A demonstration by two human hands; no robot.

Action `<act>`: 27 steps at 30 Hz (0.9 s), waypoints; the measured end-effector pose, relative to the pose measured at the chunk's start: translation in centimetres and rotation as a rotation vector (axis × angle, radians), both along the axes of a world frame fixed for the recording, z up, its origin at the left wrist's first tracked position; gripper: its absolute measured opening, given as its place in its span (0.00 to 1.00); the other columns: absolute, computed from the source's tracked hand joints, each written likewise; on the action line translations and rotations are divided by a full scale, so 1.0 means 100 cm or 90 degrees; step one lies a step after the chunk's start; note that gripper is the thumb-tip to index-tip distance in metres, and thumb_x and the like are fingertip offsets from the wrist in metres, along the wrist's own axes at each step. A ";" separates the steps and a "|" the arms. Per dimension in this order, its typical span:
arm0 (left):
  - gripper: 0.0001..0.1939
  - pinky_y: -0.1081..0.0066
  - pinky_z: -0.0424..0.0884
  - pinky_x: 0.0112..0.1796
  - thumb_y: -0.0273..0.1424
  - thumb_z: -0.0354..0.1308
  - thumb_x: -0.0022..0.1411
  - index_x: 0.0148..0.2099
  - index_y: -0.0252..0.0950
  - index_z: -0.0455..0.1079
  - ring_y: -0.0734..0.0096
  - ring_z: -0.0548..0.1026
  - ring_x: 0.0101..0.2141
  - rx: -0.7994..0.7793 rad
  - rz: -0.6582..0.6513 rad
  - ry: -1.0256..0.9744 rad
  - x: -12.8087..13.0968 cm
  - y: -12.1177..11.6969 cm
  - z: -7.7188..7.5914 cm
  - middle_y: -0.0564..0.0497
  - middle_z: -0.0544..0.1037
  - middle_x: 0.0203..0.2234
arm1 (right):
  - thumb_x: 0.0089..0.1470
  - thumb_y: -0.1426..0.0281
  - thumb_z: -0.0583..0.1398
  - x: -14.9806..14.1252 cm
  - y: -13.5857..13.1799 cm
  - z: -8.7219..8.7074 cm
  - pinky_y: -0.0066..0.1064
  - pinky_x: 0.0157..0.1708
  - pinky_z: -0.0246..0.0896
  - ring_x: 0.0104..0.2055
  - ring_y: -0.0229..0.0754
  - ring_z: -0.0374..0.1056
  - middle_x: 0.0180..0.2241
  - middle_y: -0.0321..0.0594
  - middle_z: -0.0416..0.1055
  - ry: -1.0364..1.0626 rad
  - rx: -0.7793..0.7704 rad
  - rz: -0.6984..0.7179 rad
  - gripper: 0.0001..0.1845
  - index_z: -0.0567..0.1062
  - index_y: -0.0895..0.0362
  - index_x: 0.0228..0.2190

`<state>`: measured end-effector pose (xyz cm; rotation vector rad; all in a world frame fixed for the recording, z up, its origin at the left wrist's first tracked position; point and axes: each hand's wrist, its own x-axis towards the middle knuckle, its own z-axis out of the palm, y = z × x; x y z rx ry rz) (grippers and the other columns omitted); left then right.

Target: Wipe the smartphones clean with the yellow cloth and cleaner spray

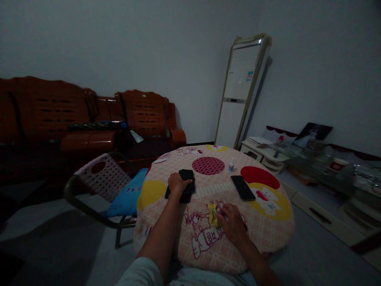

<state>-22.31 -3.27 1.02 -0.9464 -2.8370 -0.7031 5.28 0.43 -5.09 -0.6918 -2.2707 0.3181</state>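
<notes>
Meanwhile our left hand lies flat on stacked black phones; our right hand pinches a crumpled yellow cloth.

phone: dark phone, flat, screen side not discernible; lay left of centre on the tabletop, beside a yellow print circle
phone contact: left hand rested on its near-left part, fingers across it
phone underside: seemed to sit on another dark flat item, not resolvable in the dim light
cloth: small yellow cloth, crumpled, lay near the front edge on the cartoon print
cloth contact: right hand touched its right side, fingertips on it
</notes>
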 end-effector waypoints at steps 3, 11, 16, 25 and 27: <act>0.35 0.63 0.60 0.47 0.50 0.64 0.46 0.48 0.27 0.68 0.49 0.67 0.51 -0.024 -0.015 0.009 0.008 0.002 0.004 0.33 0.70 0.48 | 0.54 0.65 0.60 -0.002 -0.006 0.001 0.39 0.44 0.61 0.42 0.48 0.64 0.38 0.46 0.69 0.006 -0.005 0.011 0.07 0.75 0.56 0.32; 0.22 0.56 0.54 0.52 0.44 0.65 0.48 0.38 0.30 0.73 0.44 0.63 0.55 -0.021 -0.071 0.018 0.019 0.012 0.005 0.31 0.69 0.51 | 0.51 0.71 0.59 -0.007 -0.006 0.012 0.34 0.40 0.61 0.38 0.43 0.67 0.33 0.40 0.72 0.089 -0.172 0.137 0.05 0.72 0.56 0.25; 0.07 0.65 0.63 0.46 0.30 0.62 0.52 0.34 0.34 0.69 0.58 0.71 0.46 0.246 -0.127 -0.120 0.032 0.023 0.000 0.42 0.74 0.39 | 0.47 0.64 0.62 -0.009 0.019 0.018 0.27 0.24 0.58 0.24 0.38 0.64 0.22 0.34 0.69 0.213 -0.450 0.072 0.09 0.73 0.58 0.25; 0.08 0.64 0.73 0.33 0.31 0.56 0.60 0.38 0.30 0.70 0.63 0.77 0.28 0.561 -0.209 -0.964 0.066 0.034 -0.011 0.43 0.78 0.27 | 0.33 0.64 0.70 -0.026 0.049 0.049 0.23 0.21 0.59 0.19 0.34 0.65 0.18 0.32 0.71 0.512 -0.646 0.070 0.17 0.73 0.58 0.25; 0.08 0.63 0.74 0.35 0.28 0.56 0.59 0.39 0.28 0.70 0.62 0.78 0.30 0.585 -0.238 -1.081 0.069 0.034 -0.017 0.41 0.78 0.29 | 0.32 0.65 0.70 -0.030 0.052 0.055 0.25 0.22 0.62 0.20 0.35 0.67 0.20 0.33 0.72 0.549 -0.654 0.079 0.17 0.74 0.58 0.27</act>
